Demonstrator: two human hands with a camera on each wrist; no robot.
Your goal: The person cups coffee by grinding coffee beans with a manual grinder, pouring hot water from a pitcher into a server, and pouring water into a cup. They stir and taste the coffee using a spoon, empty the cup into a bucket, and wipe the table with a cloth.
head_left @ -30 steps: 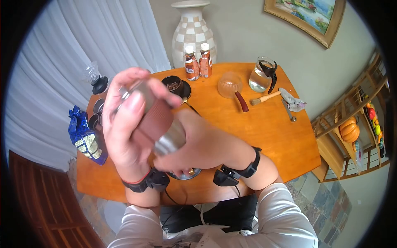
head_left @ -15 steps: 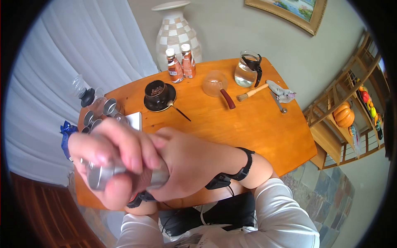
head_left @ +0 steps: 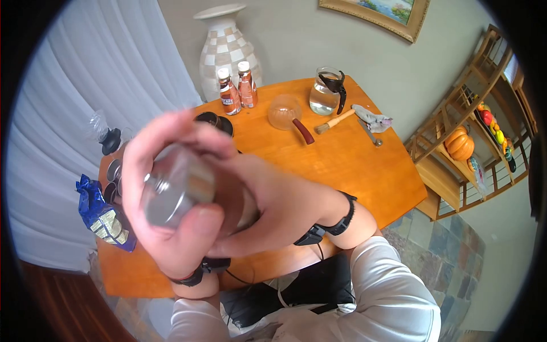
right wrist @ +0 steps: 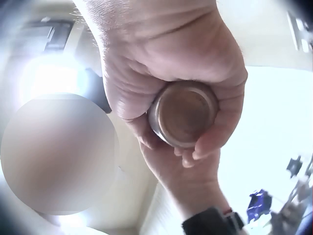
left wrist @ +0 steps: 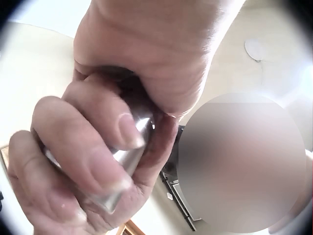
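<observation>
Both hands hold a manual coffee grinder [head_left: 176, 194] high over the table, close to the head camera. It is a steel cylinder with a brown band, tilted so its metal top and small centre shaft face up and left. My left hand [head_left: 139, 214] wraps its fingers and thumb around the top end. My right hand [head_left: 285, 196] grips the lower end from the right, as the round base [right wrist: 186, 115] in the right wrist view shows. In the left wrist view, curled fingers [left wrist: 73, 142] cover much of the steel body.
A dark cup [head_left: 213, 121] is partly hidden behind the left hand. Two bottles [head_left: 229, 94], a glass pot with a red handle [head_left: 284, 113], a water jug [head_left: 325, 100] and a brush [head_left: 335, 121] stand or lie farther back. A blue bag [head_left: 102, 216] and metal cups are at left.
The grinder dipped and tipped leftward, then came back up with its top turned toward the head camera. Both hands stayed around it throughout. The head view has shifted, moving the table leftward.
</observation>
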